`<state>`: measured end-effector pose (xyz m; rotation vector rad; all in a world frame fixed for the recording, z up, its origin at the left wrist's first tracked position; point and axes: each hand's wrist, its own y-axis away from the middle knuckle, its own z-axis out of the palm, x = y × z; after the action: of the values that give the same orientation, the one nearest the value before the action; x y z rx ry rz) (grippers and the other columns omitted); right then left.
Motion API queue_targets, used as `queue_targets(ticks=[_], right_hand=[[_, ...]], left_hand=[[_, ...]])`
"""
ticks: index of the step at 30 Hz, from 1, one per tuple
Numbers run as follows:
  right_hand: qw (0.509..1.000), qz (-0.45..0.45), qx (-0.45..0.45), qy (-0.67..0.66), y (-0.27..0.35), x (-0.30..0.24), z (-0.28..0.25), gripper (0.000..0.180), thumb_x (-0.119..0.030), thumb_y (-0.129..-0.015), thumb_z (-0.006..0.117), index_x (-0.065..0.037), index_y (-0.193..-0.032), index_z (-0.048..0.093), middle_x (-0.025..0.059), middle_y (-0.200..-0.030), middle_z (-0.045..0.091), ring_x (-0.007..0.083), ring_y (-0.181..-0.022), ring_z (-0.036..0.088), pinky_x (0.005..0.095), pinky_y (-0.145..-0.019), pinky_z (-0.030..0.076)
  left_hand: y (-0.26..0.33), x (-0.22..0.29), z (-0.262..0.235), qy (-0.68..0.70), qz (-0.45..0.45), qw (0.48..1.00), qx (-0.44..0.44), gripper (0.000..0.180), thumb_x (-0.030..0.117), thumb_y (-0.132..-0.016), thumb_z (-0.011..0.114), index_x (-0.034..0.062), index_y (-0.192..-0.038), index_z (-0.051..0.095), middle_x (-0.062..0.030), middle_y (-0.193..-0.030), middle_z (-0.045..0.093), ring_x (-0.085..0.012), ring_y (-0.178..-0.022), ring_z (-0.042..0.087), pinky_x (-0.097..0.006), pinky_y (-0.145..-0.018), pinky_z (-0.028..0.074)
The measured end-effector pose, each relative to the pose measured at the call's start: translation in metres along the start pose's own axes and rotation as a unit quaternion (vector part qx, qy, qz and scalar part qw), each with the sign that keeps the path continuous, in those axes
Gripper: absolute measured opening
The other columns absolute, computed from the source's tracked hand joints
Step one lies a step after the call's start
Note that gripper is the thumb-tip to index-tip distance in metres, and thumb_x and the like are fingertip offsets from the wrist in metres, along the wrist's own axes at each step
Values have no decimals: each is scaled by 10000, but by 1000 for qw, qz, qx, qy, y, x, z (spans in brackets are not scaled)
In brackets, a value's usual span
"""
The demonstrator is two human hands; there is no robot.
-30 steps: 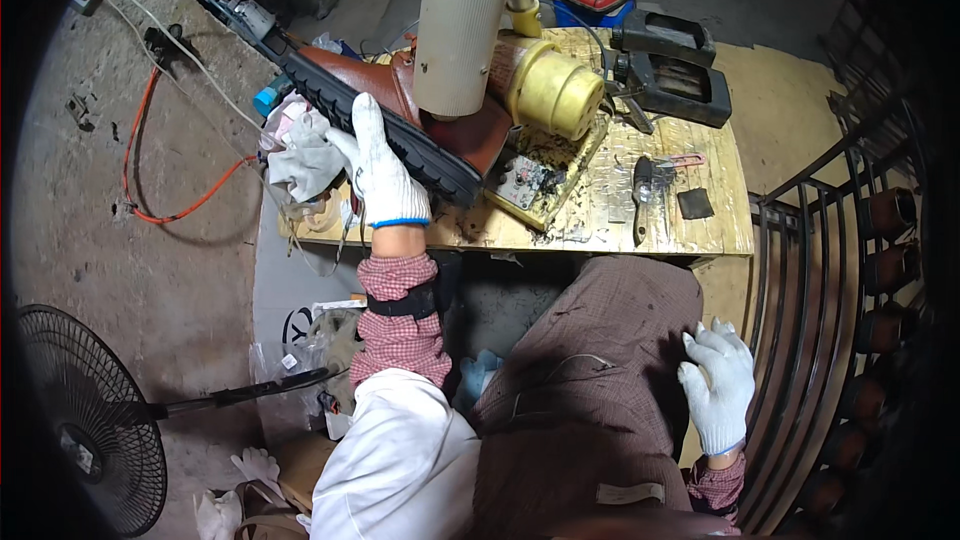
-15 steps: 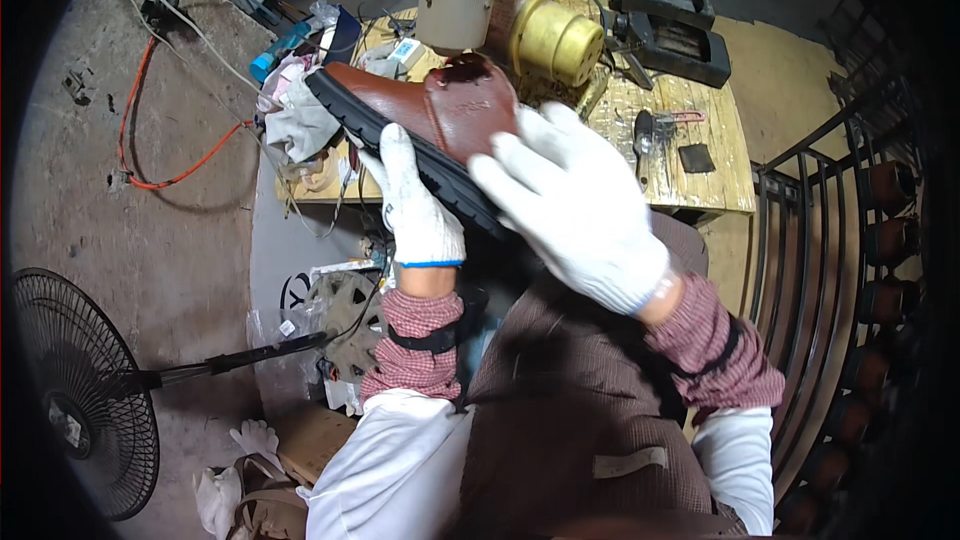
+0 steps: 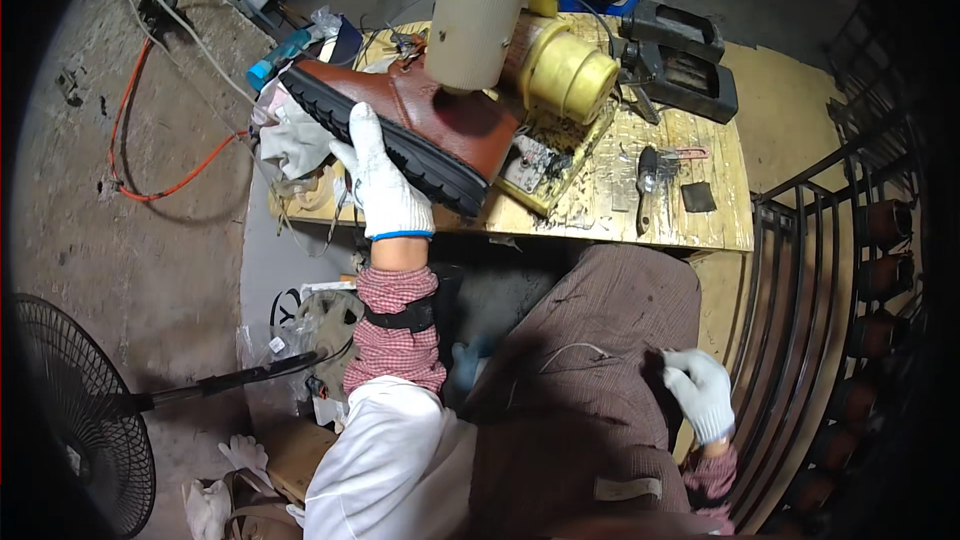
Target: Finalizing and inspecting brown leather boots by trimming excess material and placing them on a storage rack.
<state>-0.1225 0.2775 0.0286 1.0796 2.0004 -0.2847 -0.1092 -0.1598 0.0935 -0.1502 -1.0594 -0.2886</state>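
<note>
My left hand (image 3: pixel 382 182), in a white glove, grips a brown leather shoe (image 3: pixel 415 115) by its black ribbed sole and holds it tilted over the wooden bench (image 3: pixel 650 210), its upper against a thick cream post (image 3: pixel 480 10). My right hand (image 3: pixel 700 392), also gloved, rests low at my right thigh on the brown apron, fingers loosely curled, with nothing visible in it.
A yellow metal machine part (image 3: pixel 565 70) stands behind the shoe. A black tool case (image 3: pixel 680 60), a small knife (image 3: pixel 645 185) and a black patch (image 3: pixel 697 197) lie on the bench. Rags (image 3: pixel 290 135) at its left, a black fan (image 3: pixel 70 410) on the floor, a metal railing (image 3: pixel 850 270) at right.
My right hand left the shoe and dropped to my right thigh. The left hand carried the shoe back up against the cream post.
</note>
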Motion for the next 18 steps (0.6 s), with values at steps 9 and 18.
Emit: queue_targets(ticks=[9,18], right_hand=[[990,-65,120,-25,-13,-28,2,504,-171,-764,759,6,-1225,655,204,-1297,662,345,-1197,641,398,-1035,497],[951,-306,-32,-2,-28,-106,-12,943,-342,-777,771,-100,-1574,330,226,-1545,415,429,-1014,635,461,-887,521]], left_hand=[[-11,-11,-43,-65,29,996,-44,873,584,-921,676,141,-1574,301,-72,-1471,456,-237,-1268,490,-430,-1120,384],[115,-27,-120,169,-279,891,-317,822,701,-1002,356,174,-1620,230,-71,-1656,268,-315,-1483,308,-470,-1253,195]])
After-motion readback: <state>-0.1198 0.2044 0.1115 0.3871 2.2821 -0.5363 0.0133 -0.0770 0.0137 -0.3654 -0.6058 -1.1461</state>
